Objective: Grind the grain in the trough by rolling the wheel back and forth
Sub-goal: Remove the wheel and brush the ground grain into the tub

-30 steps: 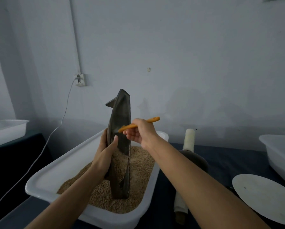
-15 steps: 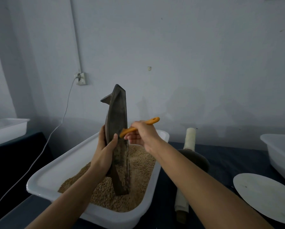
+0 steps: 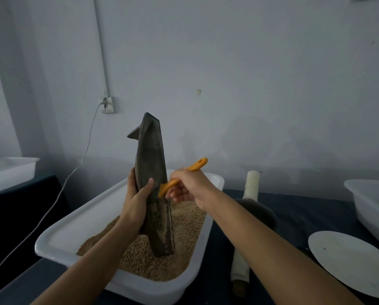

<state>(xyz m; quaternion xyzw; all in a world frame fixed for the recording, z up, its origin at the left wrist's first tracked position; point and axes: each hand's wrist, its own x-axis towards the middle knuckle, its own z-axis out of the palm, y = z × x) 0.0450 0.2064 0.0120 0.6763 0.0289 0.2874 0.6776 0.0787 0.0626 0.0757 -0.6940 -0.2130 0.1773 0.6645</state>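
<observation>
Dark iron trough [image 3: 152, 172] standing on end in white tub [image 3: 58, 236] of grain [image 3: 184, 225], centre frame; left hand [image 3: 138, 199] gripping trough, right hand [image 3: 189, 186] gripping orange brush [image 3: 182, 176], sweeping residue out. Emptying step; wheel [image 3: 257, 213] lying idle at right, probably needing trough laid flat next.

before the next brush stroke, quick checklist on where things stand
1. Left hand grips the dark boat-shaped metal trough: ok.
2. Trough's lower end rests in the grain of the white plastic tub: ok.
3. Right hand holds the orange plastic brush: ok.
4. Brush tip meets the trough: cannot tell.
5. Dark grinding wheel with pale wrapped handles on the table, clear of both hands: ok.
</observation>
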